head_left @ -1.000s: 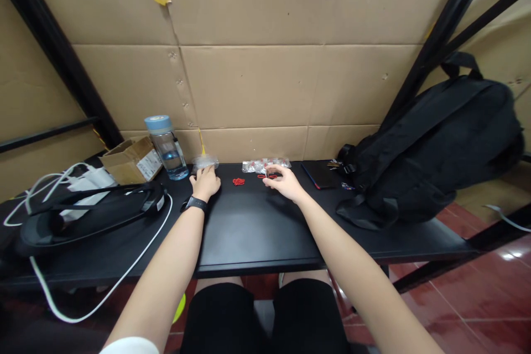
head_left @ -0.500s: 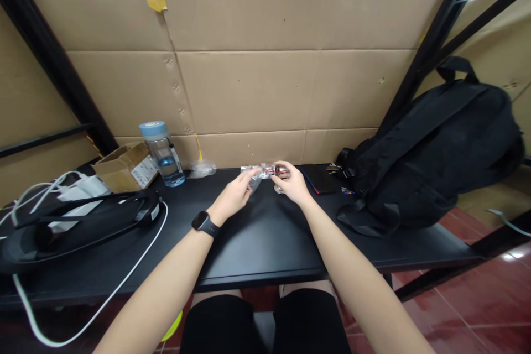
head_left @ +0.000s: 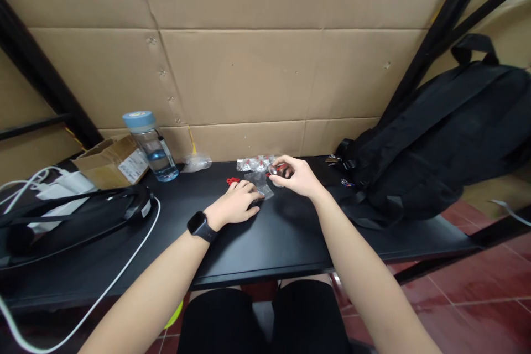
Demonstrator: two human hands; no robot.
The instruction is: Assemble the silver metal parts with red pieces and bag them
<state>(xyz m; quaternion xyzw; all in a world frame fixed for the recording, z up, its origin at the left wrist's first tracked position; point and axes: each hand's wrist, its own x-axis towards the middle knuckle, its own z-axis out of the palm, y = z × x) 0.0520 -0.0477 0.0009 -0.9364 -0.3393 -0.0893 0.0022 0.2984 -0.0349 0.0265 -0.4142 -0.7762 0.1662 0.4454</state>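
In the head view my right hand [head_left: 302,176] pinches a small shiny round object [head_left: 273,170] with red cord on it. The fingers partly cover that object, so its exact kind is unclear. My left hand [head_left: 236,203], with a dark watch on the wrist, lies palm down on the black table, fingers spread. Its fingertips meet the edge of a clear plastic bag [head_left: 260,181]. A bundle of red cord [head_left: 233,181] sits just beyond that hand. Behind the bag are several shiny round pieces in clear wrap [head_left: 253,164], with bits of red showing.
A water bottle [head_left: 151,146] stands at the left, beside an open cardboard box [head_left: 108,163]. Crumpled clear plastic [head_left: 197,162] lies by the cardboard wall. White cables, chargers and a black bag [head_left: 74,227] occupy the far left. A black backpack [head_left: 435,144] leans at the right.
My left hand has come back from the wrapped pieces and now rests flat on the table. Red cord has come into sight near it. My right hand has lifted the round object slightly.
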